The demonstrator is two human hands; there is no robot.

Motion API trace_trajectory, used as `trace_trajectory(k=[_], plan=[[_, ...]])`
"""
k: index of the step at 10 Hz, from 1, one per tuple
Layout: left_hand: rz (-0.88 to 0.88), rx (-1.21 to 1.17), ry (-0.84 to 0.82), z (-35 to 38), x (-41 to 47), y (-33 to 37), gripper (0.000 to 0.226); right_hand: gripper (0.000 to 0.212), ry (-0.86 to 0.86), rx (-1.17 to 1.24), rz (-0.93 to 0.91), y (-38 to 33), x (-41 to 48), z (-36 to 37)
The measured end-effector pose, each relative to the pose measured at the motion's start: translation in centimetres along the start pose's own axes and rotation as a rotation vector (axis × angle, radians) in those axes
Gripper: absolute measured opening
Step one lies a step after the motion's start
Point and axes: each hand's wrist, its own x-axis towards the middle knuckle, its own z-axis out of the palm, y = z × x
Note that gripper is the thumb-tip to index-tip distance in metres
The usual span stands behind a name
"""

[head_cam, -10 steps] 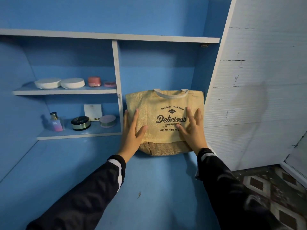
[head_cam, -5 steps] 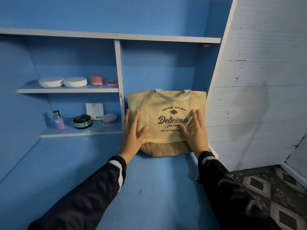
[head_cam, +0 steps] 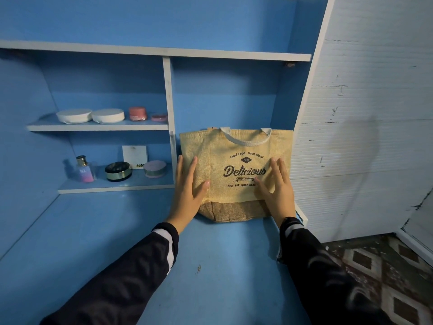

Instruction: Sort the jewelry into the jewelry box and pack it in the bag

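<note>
We see the yellow tote bag (head_cam: pixel 236 174) upright on the blue desk (head_cam: pixel 117 231), in the right compartment against the back panel. Left hand (head_cam: pixel 187 191) and right hand (head_cam: pixel 277 188) both lie flat on its front, fingers straight and spread, gripping nothing. Jars and a perfume bottle (head_cam: pixel 83 169) sit on the left shelves (head_cam: pixel 112 187).

Both hands flat on upright bag (head_cam: pixel 234 174) on blue tabletop (head_cam: pixel 117 242): left hand (head_cam: pixel 187 193) at its left edge, right hand (head_cam: pixel 277 191) over print; shelves (head_cam: pixel 98 127) beside hold cosmetics.
</note>
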Motion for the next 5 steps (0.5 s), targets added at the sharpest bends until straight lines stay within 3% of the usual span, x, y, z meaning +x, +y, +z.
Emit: trace_trajectory(k=[5], plan=[[0.012, -0.1, -0.016, -0.6, -1.7, 1.4, 0.071, 0.072, 0.076, 0.079, 0.018, 0.0, -2.6, -0.1]])
